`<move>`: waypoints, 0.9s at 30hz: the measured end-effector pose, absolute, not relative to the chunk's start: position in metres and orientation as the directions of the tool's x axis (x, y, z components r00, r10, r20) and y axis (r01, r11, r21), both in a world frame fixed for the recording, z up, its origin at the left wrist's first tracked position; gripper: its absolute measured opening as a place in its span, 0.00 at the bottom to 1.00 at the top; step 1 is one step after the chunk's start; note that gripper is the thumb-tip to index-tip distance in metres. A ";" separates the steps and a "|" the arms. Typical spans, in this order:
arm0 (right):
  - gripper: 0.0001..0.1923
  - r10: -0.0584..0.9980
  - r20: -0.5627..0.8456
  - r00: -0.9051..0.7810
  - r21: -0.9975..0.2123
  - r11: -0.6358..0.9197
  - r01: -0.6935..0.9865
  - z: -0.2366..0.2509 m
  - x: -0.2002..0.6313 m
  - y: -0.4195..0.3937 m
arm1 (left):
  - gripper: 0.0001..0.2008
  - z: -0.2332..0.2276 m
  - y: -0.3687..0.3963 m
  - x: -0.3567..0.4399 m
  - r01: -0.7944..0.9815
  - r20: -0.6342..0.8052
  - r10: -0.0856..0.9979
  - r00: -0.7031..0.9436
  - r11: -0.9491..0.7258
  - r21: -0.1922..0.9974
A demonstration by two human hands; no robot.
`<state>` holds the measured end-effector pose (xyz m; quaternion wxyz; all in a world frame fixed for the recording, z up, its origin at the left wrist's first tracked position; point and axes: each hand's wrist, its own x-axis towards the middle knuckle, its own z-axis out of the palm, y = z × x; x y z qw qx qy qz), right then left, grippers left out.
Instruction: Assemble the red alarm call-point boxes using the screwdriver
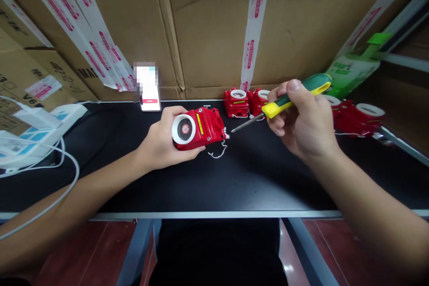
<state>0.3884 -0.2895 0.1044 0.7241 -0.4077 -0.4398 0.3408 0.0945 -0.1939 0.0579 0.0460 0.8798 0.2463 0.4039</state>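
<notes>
Clearly the left hand (160, 143) grips a red plastic housing (200, 128) while the right hand (303, 120) clasps a yellow-green screwdriver (284, 100) (tip just beside it); a slip could gouge plastic.

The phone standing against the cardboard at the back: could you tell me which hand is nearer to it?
Left. The left hand, gripping a red device, sits just below and right of the phone. The right hand, holding the screwdriver, is far off to the right.

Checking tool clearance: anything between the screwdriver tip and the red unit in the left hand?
Head view: nothing solid. The screwdriver tip sits just right of the red unit, with only bare black table in the gap; a white string hangs below it.
</notes>
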 end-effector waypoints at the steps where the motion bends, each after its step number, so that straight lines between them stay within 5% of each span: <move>1: 0.16 0.854 0.359 0.378 -0.889 0.436 -0.142 0.103 0.388 -0.289 | 0.42 0.058 -0.194 0.094 0.393 0.693 0.463 0.553 -0.878 0.273; 27: 0.18 0.865 0.316 0.390 -0.918 0.382 -0.105 0.098 0.379 -0.291 | 0.41 0.058 -0.195 0.095 0.407 0.686 0.449 0.573 -0.882 0.237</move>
